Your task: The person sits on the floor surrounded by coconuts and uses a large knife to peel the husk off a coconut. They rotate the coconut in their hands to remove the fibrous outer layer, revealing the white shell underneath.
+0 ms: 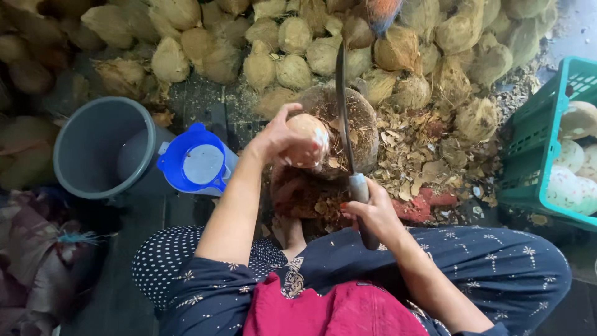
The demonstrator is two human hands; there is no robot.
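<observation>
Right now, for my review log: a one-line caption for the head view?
Left hand holds a peeled coconut on a wooden block; right hand grips a long knife upright beside it.

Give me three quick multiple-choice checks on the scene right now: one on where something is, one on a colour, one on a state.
1. Where does the green crate stand?
A. At the right edge
B. Beside the grey bucket
C. On the coconut pile

2. What colour is the jug next to the grey bucket?
A. Red
B. Blue
C. Yellow

3. What is the right hand doing?
A. Resting open on the lap
B. Gripping the handle of a long knife
C. Reaching into the crate

Answers: 1 A, the crate with peeled coconuts sits at the right edge; 2 B, the jug is plainly blue; 3 B, its fingers wrap the handle while the left hand holds a coconut over the block.
</observation>
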